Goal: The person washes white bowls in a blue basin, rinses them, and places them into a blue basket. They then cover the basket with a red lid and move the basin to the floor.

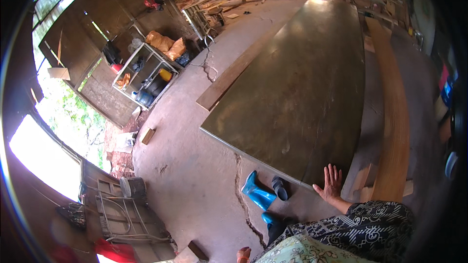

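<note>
My right hand [332, 186] is open, its fingers spread and lying at the near right corner of a large dark flat-topped table [302, 92]. Nothing is held in it. The patterned dark sleeve [370, 224] of that arm comes in from the lower right. Low at the bottom edge hangs my left hand [243, 253], apart from the table. Only a small part of it shows, and how its fingers lie is hard to make out. On the floor below the table's near edge are a blue rubber boot [258, 191] and a dark clog [280, 188].
Long wooden boards [390, 102] lie along the table's right side, and another plank [234, 78] on its left. A metal rack [146, 75] with sacks and jugs stands against the left wall. Cracks [240, 190] run through the concrete floor. A wood block [147, 136] lies left.
</note>
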### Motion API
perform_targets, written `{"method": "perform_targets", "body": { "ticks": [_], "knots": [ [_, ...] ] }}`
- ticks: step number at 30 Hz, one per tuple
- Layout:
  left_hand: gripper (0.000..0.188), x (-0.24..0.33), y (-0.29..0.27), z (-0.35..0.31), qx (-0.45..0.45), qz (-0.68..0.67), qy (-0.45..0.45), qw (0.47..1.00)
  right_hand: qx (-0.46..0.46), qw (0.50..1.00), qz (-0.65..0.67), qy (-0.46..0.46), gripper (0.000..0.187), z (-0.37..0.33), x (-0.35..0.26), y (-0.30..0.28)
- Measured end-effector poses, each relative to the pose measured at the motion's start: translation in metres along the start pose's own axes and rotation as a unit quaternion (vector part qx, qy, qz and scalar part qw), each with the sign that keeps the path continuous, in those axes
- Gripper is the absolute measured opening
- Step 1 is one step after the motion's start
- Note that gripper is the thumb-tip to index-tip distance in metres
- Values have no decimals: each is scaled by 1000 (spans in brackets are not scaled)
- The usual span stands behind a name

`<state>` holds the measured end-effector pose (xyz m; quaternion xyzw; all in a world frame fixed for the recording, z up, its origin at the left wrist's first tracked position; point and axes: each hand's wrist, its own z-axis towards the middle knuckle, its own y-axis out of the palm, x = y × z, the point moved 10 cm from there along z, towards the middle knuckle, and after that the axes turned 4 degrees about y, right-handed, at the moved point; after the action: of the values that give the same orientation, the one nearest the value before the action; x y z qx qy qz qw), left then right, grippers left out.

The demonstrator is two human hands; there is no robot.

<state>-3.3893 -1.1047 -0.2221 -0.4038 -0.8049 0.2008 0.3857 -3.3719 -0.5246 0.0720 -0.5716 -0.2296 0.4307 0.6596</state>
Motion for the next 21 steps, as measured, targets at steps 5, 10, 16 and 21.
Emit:
{"method": "perform_targets", "body": {
  "ticks": [5, 10, 16, 21],
  "knots": [
    [42, -3, 18, -8, 3, -17, -23, 1000, -4, 1000, 5, -1, 94, 0, 2, 4],
    [42, -5, 19, -20, 14, -46, -22, 999, -4, 1000, -1, -4, 94, 1, 0, 3],
    [42, -13, 11, -35, 16, -56, -23, 998, -3, 1000, 13, -5, 92, 1, -2, -4],
    [43, -23, -12, -36, 9, -58, -44, 997, -4, 1000, 29, 2, 91, 3, 1, -4]
  ]
}}
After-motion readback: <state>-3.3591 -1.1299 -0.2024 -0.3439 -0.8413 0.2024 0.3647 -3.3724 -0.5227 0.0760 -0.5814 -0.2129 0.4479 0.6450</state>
